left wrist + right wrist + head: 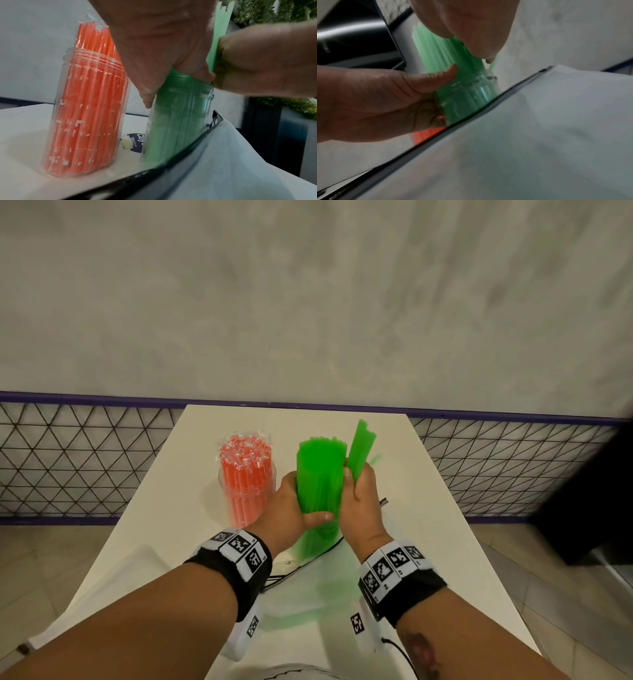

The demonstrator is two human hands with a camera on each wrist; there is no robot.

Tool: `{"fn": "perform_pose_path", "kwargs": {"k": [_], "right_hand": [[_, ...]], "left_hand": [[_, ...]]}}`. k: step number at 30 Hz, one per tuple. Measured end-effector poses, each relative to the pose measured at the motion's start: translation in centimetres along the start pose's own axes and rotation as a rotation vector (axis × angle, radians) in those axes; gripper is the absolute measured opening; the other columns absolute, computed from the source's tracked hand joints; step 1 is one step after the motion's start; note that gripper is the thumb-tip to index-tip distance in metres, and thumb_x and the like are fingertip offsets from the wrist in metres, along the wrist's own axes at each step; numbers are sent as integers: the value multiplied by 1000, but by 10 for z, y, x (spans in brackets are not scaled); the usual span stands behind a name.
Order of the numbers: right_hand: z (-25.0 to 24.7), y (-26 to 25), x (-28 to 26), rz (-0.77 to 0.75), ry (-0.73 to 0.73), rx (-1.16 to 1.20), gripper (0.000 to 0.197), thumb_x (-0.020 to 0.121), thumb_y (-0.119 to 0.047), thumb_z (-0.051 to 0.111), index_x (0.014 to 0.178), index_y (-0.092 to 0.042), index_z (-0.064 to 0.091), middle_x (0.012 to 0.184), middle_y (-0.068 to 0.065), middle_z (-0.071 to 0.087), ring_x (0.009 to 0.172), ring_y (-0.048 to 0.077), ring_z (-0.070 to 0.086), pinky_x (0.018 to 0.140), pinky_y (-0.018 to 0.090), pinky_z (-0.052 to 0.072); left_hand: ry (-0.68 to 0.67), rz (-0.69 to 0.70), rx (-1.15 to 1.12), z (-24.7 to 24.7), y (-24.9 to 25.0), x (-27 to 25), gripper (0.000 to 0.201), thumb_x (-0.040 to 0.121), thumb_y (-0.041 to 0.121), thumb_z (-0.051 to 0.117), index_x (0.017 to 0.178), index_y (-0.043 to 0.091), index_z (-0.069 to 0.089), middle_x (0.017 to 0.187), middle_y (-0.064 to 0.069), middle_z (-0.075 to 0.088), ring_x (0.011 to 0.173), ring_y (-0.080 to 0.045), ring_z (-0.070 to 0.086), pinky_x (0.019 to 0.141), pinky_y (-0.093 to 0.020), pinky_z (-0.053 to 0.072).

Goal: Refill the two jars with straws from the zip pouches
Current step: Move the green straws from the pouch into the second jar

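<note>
Risk: biggest worry is the green jar point(317, 529) tipping. It's already packed with green straws point(320, 470), so pushing the extra bundle point(362, 448) in hard could shove it sideways or splay the ones already in there.
Risk 2: if the bundle catches on the tops of the packed straws, a few could slide past the rim and drop onto the white table point(428, 508).
Risk 3: the orange jar point(247, 491) stands just beside the left hand point(291, 505), so an elbow-y move might knock it. Just my guess though.
Left grip: fingers and thumb wrapped round the green straws right above the jar neck, bunching them together; the left wrist view shows them down at the rim.
Right grip: right hand point(364, 494) is clenched round the loose bundle, thumb lying against the packed straws.
Where stuff is: green jar mid-table, right of the orange one. A clear pouch point(308, 601) with a green tint lies flat nearer the person.
Axis: packed straws stand close to upright, long axis vertical, open ends up.
Bundle axis: long axis tilted, top leaning away and to the right, lower end hidden in the fist near the jar mouth.
Progress: orange jar looks full, green nearly done I'd say.
</note>
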State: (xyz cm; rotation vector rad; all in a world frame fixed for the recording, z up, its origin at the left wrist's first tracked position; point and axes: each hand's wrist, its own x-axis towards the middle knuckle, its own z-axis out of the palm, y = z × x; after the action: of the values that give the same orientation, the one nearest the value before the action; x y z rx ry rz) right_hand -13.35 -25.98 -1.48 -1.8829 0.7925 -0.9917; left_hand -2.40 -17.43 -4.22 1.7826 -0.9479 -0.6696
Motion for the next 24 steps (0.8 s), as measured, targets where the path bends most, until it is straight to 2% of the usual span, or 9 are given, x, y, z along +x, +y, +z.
{"fn": "perform_pose_path", "kwargs": {"k": [3, 6, 8, 11, 14, 17, 20, 22, 24], "right_hand": [[-12, 5, -2, -125, -9, -214, 22, 97, -18, 52, 118, -10, 52, 109, 1, 51, 103, 18, 49, 94, 44, 46], [-26, -1, -2, -225, 148, -174, 47, 92, -22, 62, 132, -9, 44, 125, 1, 48, 117, 15, 47, 98, 31, 43], [-30, -5, 0, -173, 223, -33, 59, 91, -28, 61, 141, -10, 34, 139, 3, 42, 128, 14, 42, 105, 28, 38], [-25, -5, 4, 84, 30, 246, 69, 97, -33, 50, 154, -20, 12, 153, 1, 34, 138, 10, 34, 113, 34, 33], [-20, 1, -1, -21, -125, 70, 48, 101, -36, 36, 148, -24, 33, 134, -7, 55, 121, 3, 53, 101, 25, 44], [-18, -2, -2, -178, -40, -167, 31, 105, -28, 33, 128, -23, 54, 105, -11, 63, 96, 3, 60, 81, 16, 49], [-20, -6, 1, -213, -7, -139, 38, 103, -30, 40, 140, -24, 41, 121, -15, 57, 106, -4, 54, 88, 9, 44], [-20, -6, 5, -267, 40, -204, 30, 102, -27, 43, 129, -17, 51, 110, -11, 57, 99, 1, 53, 84, 14, 45], [-17, -2, 7, -288, 103, -308, 19, 102, -22, 44, 108, -10, 58, 95, -3, 55, 87, 15, 53, 76, 29, 46]], "left_hand": [[-16, -15, -33, -2, -2, 0, 97, 58, 45, 88, 138, 23, 39, 122, 8, 62, 114, -10, 61, 98, -40, 53], [-24, -18, -8, -1, 0, 0, 85, 67, 31, 89, 137, 20, 41, 122, 7, 62, 114, -12, 61, 98, -34, 52], [-15, -20, 7, 0, 2, 1, 80, 72, 24, 87, 137, 18, 40, 121, 7, 60, 114, -13, 59, 95, -27, 49], [-13, -19, 8, 1, 6, 0, 82, 72, 24, 86, 138, 16, 39, 122, 6, 59, 114, -13, 57, 95, -26, 47], [-16, -14, 4, 2, 6, 1, 82, 72, 22, 86, 139, 16, 39, 121, 5, 60, 113, -13, 59, 93, -24, 49], [-7, -13, 9, 2, 7, 1, 81, 73, 23, 86, 138, 16, 39, 120, 6, 60, 113, -13, 59, 95, -26, 49], [0, -22, 19, 3, 8, 0, 79, 74, 23, 85, 137, 16, 39, 116, 7, 59, 111, -13, 59, 95, -27, 49], [2, -24, 9, 4, 6, 2, 81, 72, 25, 86, 138, 17, 39, 119, 7, 60, 113, -14, 60, 98, -31, 51], [4, -23, -2, 4, 5, 2, 83, 71, 25, 87, 138, 18, 39, 120, 6, 60, 114, -14, 59, 99, -35, 51]]}}
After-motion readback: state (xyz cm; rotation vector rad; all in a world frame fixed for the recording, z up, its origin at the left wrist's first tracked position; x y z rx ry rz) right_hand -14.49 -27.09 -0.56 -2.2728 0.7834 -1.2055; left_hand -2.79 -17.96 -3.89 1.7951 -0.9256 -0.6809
